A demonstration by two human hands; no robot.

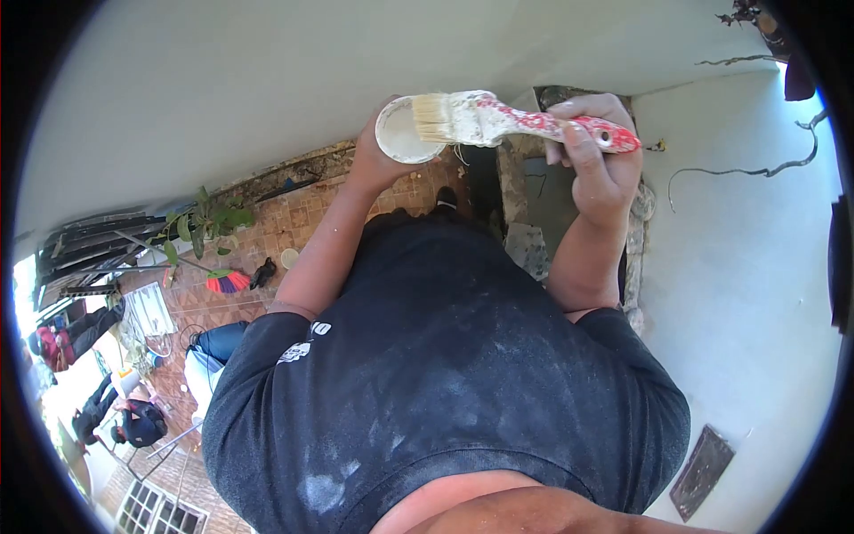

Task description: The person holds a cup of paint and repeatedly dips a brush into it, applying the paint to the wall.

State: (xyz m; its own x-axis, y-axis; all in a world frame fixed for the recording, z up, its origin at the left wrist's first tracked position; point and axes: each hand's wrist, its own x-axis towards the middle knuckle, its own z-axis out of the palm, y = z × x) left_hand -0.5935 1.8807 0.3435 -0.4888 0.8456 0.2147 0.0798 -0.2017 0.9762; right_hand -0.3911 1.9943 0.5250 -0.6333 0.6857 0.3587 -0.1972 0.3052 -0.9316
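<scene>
My left hand point(369, 160) is wrapped around a round white tub point(384, 132), held up near the wall at the top of the head view. White paint shows inside the tub. In my right hand point(605, 173) is a paintbrush point(525, 121), gripped by its red, paint-spattered handle. Its pale bristles lie over the tub's opening, pointing left. White paint coats the ferrule and much of the handle. The part of my left hand behind the tub is hidden.
A pale wall point(249, 71) spans the top, another wall point(738, 231) the right. Bent wires point(756, 171) stick out at upper right. On the left are a leafy plant point(209, 222), a colourful broom head point(228, 281) and tiled floor point(294, 214). Other people point(140, 422) are at far left.
</scene>
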